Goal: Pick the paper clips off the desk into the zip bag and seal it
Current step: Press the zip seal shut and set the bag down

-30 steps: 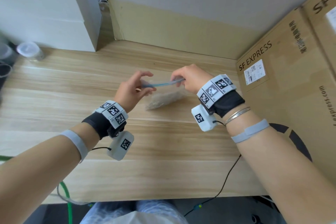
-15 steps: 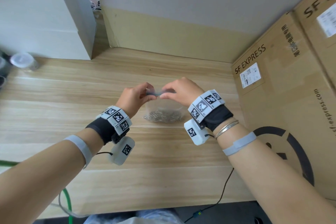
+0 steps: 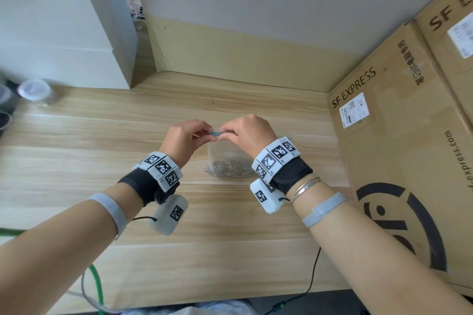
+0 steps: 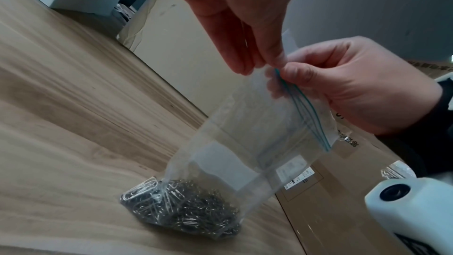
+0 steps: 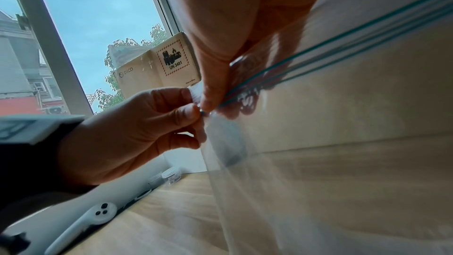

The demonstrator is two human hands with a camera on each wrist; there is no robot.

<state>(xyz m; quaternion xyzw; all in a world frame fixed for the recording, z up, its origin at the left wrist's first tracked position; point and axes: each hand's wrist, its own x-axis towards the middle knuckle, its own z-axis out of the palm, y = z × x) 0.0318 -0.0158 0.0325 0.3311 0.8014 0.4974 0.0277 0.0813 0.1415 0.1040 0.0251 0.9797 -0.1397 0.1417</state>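
— What have the fingers got?

— Both sets pinch the top edge of the bag point(image 3: 231, 153). The left hand point(image 3: 185, 139) has thumb and fingers curled tight on the left end of the blue zip strip point(image 4: 302, 104); the right hand point(image 3: 247, 133) pinches the strip right next to it, fingertips of the two hands almost touching.

— Which way does the bag point?

— It hangs mouth up, its bottom resting on the surface point(image 3: 102, 151). The zip strip runs left to right between the hands, its far end sticking out past the right wrist.

— And the clips?

— The clips point(image 4: 181, 207) lie heaped in the bottom of the bag, on the wood.

— What's around?

— A big carton point(image 3: 399, 161) close on the right, a white box point(image 3: 64, 41) and a small jar point(image 3: 35, 91) far left, the wall behind. A black cable point(image 3: 313, 279) trails off the near edge.
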